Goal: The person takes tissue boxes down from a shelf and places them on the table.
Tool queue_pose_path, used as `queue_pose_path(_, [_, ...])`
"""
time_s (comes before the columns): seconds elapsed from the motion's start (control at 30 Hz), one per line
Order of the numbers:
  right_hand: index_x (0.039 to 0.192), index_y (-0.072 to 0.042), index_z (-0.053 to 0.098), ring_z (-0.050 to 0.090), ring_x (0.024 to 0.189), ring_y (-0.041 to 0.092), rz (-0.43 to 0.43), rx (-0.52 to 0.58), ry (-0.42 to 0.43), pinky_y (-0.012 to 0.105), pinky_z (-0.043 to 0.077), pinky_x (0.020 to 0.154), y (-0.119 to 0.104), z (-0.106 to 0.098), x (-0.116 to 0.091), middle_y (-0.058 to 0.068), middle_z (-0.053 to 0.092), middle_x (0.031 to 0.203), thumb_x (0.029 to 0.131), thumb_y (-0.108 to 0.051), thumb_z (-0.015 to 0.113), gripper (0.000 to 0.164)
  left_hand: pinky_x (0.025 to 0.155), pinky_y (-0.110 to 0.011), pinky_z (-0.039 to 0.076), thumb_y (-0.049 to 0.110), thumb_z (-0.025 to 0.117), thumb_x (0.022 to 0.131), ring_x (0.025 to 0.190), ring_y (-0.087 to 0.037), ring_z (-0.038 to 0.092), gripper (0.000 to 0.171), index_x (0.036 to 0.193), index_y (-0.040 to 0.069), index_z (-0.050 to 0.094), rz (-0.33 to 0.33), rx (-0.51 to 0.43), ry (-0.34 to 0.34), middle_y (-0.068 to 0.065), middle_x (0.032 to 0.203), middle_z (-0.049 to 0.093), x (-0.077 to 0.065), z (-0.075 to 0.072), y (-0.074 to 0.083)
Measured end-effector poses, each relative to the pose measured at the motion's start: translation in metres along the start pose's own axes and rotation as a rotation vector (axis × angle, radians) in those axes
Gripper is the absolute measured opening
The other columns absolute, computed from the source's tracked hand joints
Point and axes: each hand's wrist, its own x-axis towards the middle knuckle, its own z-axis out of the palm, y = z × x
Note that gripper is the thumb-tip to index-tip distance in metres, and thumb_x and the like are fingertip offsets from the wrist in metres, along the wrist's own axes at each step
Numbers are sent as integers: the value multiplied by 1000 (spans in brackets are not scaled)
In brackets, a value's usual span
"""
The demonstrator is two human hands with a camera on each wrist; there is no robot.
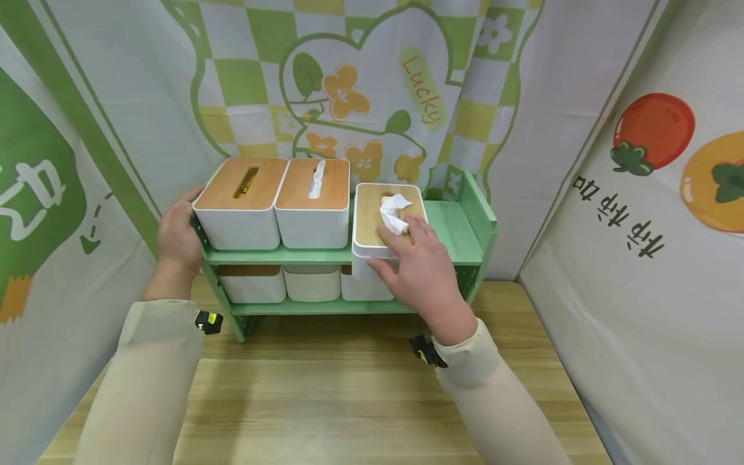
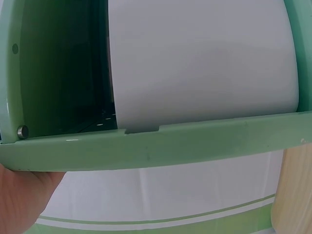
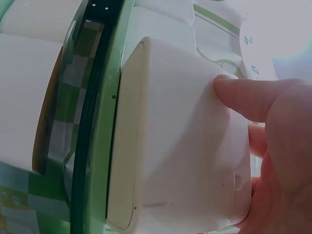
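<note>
At the left end of a green two-tier shelf [image 1: 343,256], my left hand [image 1: 178,231] grips the side panel, fingertips behind its upper part. My right hand [image 1: 421,271] holds a white tissue box [image 1: 372,250] with a pale wood-look lid and a white tissue sticking out. Its thumb lies against the front wall and its other fingers reach over the lid and right side. This box overhangs the upper tier's front edge. In the right wrist view, the thumb presses the box's white wall [image 3: 185,126], and part of the underside shows beside the shelf edge.
Two white boxes with orange-brown wood lids, a left one [image 1: 238,223] and a middle one [image 1: 314,223], stand on the upper tier. Several boxes, including a cream one [image 1: 312,284], sit below. The shelf stands on a wooden table [image 1: 325,400] between printed cloth walls [image 1: 639,284].
</note>
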Motion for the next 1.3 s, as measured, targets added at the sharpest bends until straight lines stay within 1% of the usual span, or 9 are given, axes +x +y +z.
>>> queue_pose_path(0.13, [136, -14, 64, 46, 126, 38, -11, 23, 32, 51, 43, 100, 2, 0, -2, 25, 50, 137, 89, -42, 74, 55, 113, -31, 23, 29, 15, 104, 139, -14, 33, 58, 150, 18, 48, 0, 2, 6, 1, 153, 43, 0, 0, -1])
queue_pose_path(0.27, [135, -14, 64, 45, 128, 44, 1, 53, 65, 54, 38, 104, 5, -2, -5, 29, 48, 138, 89, -41, 74, 54, 114, -32, 22, 31, 15, 104, 140, -15, 32, 58, 151, 20, 47, -15, -6, 1, 2, 154, 41, -1, 1, -2])
queue_pose_path(0.4, [135, -15, 64, 43, 128, 50, 11, 42, 43, 58, 37, 105, 8, -5, -8, 31, 48, 139, 89, -41, 74, 54, 114, -32, 23, 31, 16, 104, 139, -14, 33, 57, 150, 20, 48, -13, -19, 4, 2, 154, 42, 0, 1, -3])
queue_pose_path(0.73, [133, -12, 66, 44, 128, 49, -14, 41, 27, 56, 35, 107, 10, -9, -10, 30, 49, 137, 92, -39, 72, 50, 112, -29, 24, 29, 17, 103, 137, -12, 36, 58, 148, 16, 51, 21, 4, 34, 0, 151, 45, 0, 2, -1])
queue_pose_path(0.9, [139, -11, 60, 42, 131, 46, 17, 119, 67, 56, 34, 107, 13, -8, -14, 29, 45, 143, 92, -37, 71, 55, 112, -29, 24, 29, 17, 102, 137, -13, 36, 58, 148, 16, 51, 27, 10, 38, -1, 151, 46, 1, 2, -2])
queue_pose_path(1.07, [150, -10, 45, 41, 133, 40, 134, 287, 105, 58, 37, 104, 19, -7, -19, 22, 40, 150, 95, -41, 65, 66, 112, -29, 25, 30, 17, 103, 137, -12, 37, 58, 148, 17, 51, 23, -4, 35, 1, 151, 46, 1, 2, -3])
queue_pose_path(1.13, [152, -9, 41, 46, 128, 38, 220, 351, 95, 57, 41, 98, 23, -9, -21, 20, 43, 148, 97, -46, 59, 69, 112, -30, 24, 30, 17, 103, 137, -12, 36, 58, 148, 17, 51, 19, -6, 33, 1, 151, 46, 1, 2, -3])
queue_pose_path(1.23, [153, -7, 36, 56, 117, 35, 394, 416, 16, 55, 46, 91, 32, -14, -21, 19, 53, 137, 100, -56, 48, 73, 112, -30, 25, 30, 17, 103, 137, -12, 36, 58, 148, 18, 51, 13, -12, 30, 1, 151, 45, 0, 3, -1])
queue_pose_path(1.3, [155, -9, 32, 62, 105, 33, 512, 464, -86, 53, 49, 87, 39, -17, -21, 21, 57, 132, 101, -63, 37, 77, 112, -30, 25, 31, 17, 103, 136, -12, 36, 58, 148, 18, 51, 10, -17, 26, 2, 151, 45, 0, 3, 0])
